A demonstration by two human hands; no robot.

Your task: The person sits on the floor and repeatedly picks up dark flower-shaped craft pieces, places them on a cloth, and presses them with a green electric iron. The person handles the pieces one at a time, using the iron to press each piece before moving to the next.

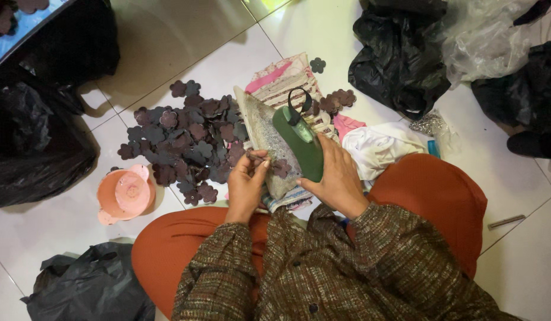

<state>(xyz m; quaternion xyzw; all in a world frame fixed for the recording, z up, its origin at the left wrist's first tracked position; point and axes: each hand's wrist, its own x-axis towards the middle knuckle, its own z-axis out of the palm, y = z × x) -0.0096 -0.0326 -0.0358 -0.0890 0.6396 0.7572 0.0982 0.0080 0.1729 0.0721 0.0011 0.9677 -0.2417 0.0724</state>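
- Left hand (247,181): fingertips pinched together on a small dark flower-shaped cutout (256,159), held just above the soleplate.
- Right hand (336,178): fingers wrapped and closed on the lower end of the green handle of an upturned clothes iron (287,139), steadying it over the lap; grey soleplate faces the left fingers.
- Second cutout (281,169): lies flat on the soleplate, between the two sets of fingertips.
- Handling, cutout: judged thin, light and limp; best pinched at a petal edge, since it would likely bend or slip if pressed.
- Handling, iron: judged heavy and rigid; take it only by the handle, as the plate may be hot.
- Pile of similar cutouts (183,139): on the tiled floor, beyond the left fingers.
- Pink plastic bowl (125,193): on the floor, left of the left hand, well apart.
- Black plastic bags (400,56): far beyond the right fingers.
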